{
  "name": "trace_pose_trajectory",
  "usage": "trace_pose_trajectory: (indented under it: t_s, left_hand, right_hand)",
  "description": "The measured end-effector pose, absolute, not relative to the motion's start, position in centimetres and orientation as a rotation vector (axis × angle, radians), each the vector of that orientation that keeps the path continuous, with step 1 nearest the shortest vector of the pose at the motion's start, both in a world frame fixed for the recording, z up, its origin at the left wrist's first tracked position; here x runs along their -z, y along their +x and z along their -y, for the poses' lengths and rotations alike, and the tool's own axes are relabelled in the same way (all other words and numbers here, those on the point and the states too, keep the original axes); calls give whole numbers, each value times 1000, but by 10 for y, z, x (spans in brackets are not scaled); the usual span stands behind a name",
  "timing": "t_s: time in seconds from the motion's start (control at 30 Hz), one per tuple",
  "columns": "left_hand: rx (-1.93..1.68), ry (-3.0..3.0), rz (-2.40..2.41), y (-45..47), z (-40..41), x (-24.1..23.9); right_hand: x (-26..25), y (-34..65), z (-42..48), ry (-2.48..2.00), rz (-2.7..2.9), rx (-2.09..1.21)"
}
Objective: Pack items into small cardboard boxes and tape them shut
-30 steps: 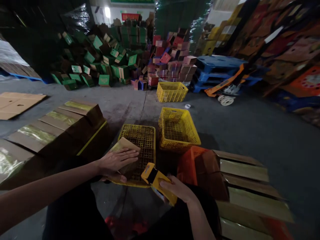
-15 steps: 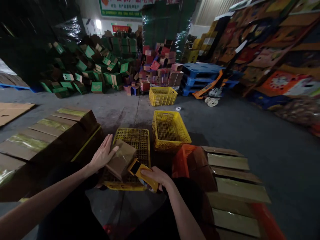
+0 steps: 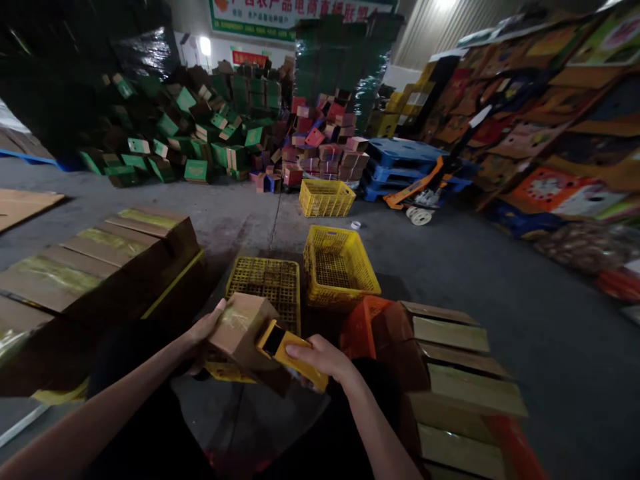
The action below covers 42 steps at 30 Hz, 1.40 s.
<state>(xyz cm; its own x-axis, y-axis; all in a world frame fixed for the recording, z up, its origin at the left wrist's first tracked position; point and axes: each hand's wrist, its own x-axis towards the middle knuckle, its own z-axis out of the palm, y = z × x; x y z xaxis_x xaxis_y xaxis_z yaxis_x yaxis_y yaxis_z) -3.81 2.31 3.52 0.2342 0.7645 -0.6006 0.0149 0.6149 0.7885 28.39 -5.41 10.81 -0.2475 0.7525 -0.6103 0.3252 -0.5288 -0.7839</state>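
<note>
A small cardboard box (image 3: pixel 240 327) with a shiny strip of tape on its top sits tilted over an upturned yellow crate (image 3: pixel 265 273). Against the box's left side, my left hand (image 3: pixel 206 328) grips it; part of the fingers is hidden behind the carton. My right hand (image 3: pixel 320 357) is closed around a yellow tape dispenser (image 3: pixel 295 360), whose front end is at the box's right side. The far lower side of the box is out of sight.
Taped cartons (image 3: pixel 105 250) stand at my left. More cartons (image 3: pixel 455 363) fill an orange crate (image 3: pixel 364 327) at my right. Ahead are a yellow crate (image 3: pixel 343 267), another yellow crate (image 3: pixel 327 198), a tape roll (image 3: pixel 355 225), blue pallets (image 3: pixel 400 157) and an orange pallet jack (image 3: pixel 417 183).
The box has turned and tipped, showing its taped top and front. My left hand has slid from its upper edge down to its left side. The tape dispenser has shifted slightly right.
</note>
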Motion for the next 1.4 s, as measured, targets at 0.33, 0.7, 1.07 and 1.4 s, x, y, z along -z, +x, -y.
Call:
trace_pose_trajectory:
  t_s: [0.33,0.7,1.07,1.4]
  left_hand:
    - [-754,993,-1499,-62,-39,23]
    - [-797,2054,-1171,-75,-5,56]
    - [-585,2280,-1215,-83,-3,44]
    - [-543,2385,-1265,-77,-2,49]
  right_hand:
    - [-83,211,-1,-1798,1397,-1876]
    - [-72,153,-49,-2032,1714,-1897]
    - [-77,164,-41,-2021,1789,-1872]
    - [-79,183,-29,-1977,1718,-1914]
